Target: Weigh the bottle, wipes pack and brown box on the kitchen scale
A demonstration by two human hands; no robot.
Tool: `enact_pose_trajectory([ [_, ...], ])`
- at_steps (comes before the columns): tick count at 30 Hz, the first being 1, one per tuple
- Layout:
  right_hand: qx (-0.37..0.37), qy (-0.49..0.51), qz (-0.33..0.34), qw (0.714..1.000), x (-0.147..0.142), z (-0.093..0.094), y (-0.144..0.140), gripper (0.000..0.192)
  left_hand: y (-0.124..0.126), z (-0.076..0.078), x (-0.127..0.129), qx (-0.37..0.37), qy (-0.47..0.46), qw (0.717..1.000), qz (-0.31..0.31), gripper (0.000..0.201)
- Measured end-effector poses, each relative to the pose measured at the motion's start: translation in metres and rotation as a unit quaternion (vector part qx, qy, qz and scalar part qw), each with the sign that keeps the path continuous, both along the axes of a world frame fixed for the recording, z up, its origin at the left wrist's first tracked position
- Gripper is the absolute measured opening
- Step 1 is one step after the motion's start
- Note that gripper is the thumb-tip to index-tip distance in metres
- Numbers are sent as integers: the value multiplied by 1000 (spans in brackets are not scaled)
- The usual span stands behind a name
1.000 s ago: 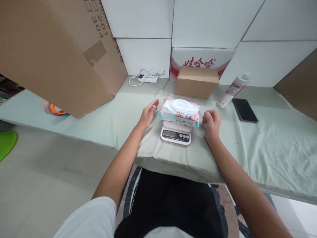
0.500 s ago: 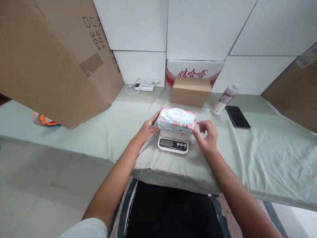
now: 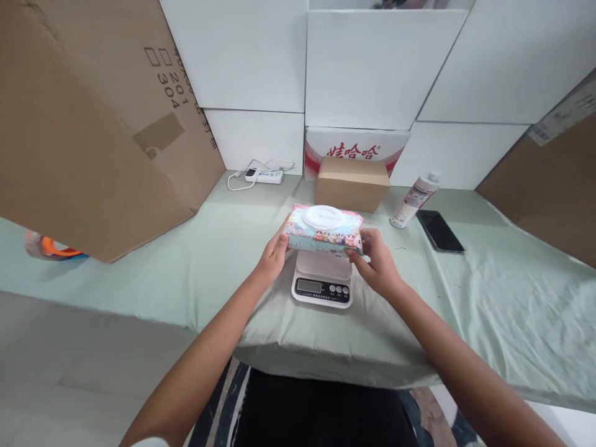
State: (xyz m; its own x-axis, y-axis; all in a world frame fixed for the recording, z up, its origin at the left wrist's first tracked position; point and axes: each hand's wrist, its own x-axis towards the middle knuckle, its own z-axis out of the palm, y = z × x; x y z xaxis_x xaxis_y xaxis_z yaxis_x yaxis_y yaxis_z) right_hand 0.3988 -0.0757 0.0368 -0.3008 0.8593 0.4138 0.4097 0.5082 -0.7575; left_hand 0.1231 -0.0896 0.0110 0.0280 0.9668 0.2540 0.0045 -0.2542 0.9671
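Observation:
A pack of wet wipes [image 3: 322, 237], pastel with cartoon figures and a white flip lid, is held level above a white digital kitchen scale [image 3: 322, 279]. My left hand [image 3: 274, 253] grips the pack's left end, thumb on the front face. At the right end my right hand [image 3: 375, 261] is closed on the pack, thumb at the lower front corner. Beneath the pack, the scale's weighing plate shows at the front, and its display looks blank. The fingers behind the pack are partly hidden.
Behind stand a brown carton [image 3: 352, 184] and a white box with red lettering [image 3: 354, 139]. A tilted white bottle [image 3: 414, 200] and a phone [image 3: 440, 231] are to the right. A power strip [image 3: 264, 176], large cardboard [image 3: 107, 124] and orange tape [image 3: 58, 247] are left.
The wipes pack has risen off the scale, baring more of its plate. My right hand has closed onto the pack's right end. The camera view has shifted slightly.

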Motion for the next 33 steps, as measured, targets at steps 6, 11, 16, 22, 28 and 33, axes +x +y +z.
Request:
enact_pose_trajectory([
  [6, -58, 77, 61, 993, -44, 40, 53, 46, 56, 19, -28, 21, -29, 998, 56, 89],
  [11, -143, 114, 62, 981, -92, 35, 118, 52, 123, 12, -53, -18, -48, 990, 129, 87],
  [16, -254, 125, 70, 957, -116, 18, 159, 62, 159, -13, -70, -60, -38, 983, 171, 83],
  [22, -291, 105, 64, 949, -133, 11, 170, 61, 166, -25, -86, -82, -48, 975, 203, 78],
  [28, -286, 85, 45, 953, -146, 8, 172, 56, 164, -23, -89, -84, -46, 974, 207, 75],
  [33, -275, 32, 34, 960, -131, 20, 162, 46, 159, -23, -93, -32, 4, 976, 214, 62],
])
